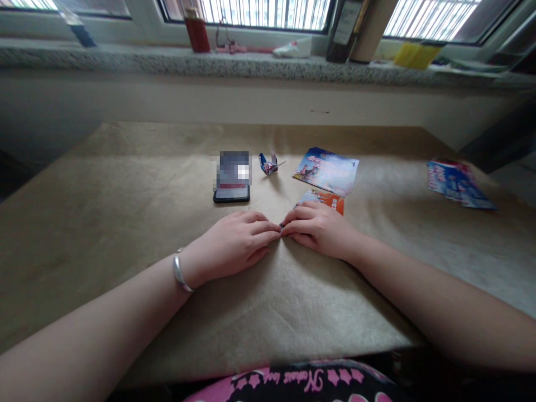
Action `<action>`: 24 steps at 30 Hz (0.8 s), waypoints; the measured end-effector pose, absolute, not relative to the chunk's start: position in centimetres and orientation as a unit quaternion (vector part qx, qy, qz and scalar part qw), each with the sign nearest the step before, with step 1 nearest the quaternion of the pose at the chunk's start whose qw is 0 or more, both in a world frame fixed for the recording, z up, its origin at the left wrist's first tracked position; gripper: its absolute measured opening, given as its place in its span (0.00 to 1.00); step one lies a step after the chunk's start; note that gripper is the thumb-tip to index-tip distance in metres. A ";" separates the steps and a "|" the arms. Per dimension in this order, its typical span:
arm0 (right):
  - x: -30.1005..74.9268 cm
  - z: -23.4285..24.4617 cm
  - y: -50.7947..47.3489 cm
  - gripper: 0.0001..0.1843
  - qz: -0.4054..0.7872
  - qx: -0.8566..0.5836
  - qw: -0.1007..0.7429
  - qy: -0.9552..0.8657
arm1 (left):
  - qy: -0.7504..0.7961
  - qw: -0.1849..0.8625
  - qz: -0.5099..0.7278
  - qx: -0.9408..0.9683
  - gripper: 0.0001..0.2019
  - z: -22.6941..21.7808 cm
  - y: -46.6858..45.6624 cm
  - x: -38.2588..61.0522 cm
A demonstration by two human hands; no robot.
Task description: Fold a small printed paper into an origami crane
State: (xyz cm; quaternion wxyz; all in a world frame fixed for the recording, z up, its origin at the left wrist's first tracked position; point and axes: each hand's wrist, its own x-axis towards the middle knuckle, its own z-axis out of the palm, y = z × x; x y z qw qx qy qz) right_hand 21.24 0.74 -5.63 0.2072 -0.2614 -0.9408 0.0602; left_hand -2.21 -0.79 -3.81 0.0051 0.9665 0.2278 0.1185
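Observation:
My left hand (234, 240) and my right hand (316, 228) lie knuckles up on the tan table cover (125, 212), fingertips meeting at the middle. The fingers of both are pressed together over something small and dark that I cannot make out. An orange printed paper (330, 200) pokes out from under my right hand. A small folded paper figure (269, 163) in blue, red and white stands just beyond my hands. A silver bangle (180, 272) circles my left wrist.
A phone (231, 177) lies flat beyond my left hand. A colourful printed sheet (327, 170) rests right of the folded figure, and more blue sheets (458, 183) sit at the table's right edge. The stone windowsill (251, 64) holds a red container (197, 32) and other items.

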 end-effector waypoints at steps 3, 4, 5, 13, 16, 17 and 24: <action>21.2 -5.7 0.8 0.13 0.037 -0.252 0.203 -0.945 | 0.237 0.000 0.109 0.965 0.14 -3.8 -0.9 -2.1; 21.2 -5.7 0.8 0.13 0.031 -0.250 0.202 -0.946 | 0.239 0.000 0.106 0.965 0.14 -3.8 -0.9 -2.1; 21.2 -5.7 0.7 0.13 0.027 -0.249 0.201 -0.947 | 0.240 0.001 0.105 0.965 0.14 -3.8 -1.0 -2.0; 21.3 -5.4 0.8 0.12 0.002 -0.249 0.177 -0.952 | 0.237 -0.009 0.100 0.966 0.13 -3.7 -1.0 -2.0; 21.4 -5.3 0.9 0.12 -0.003 -0.247 0.176 -0.953 | 0.235 -0.007 0.093 0.967 0.13 -3.7 -0.9 -2.0; 21.5 -5.3 0.9 0.12 -0.002 -0.246 0.179 -0.953 | 0.235 -0.006 0.091 0.968 0.13 -3.7 -0.9 -2.1; 22.0 -5.2 1.1 0.10 0.012 -0.237 0.190 -0.953 | 0.236 0.003 0.092 0.967 0.13 -3.9 -0.8 -2.1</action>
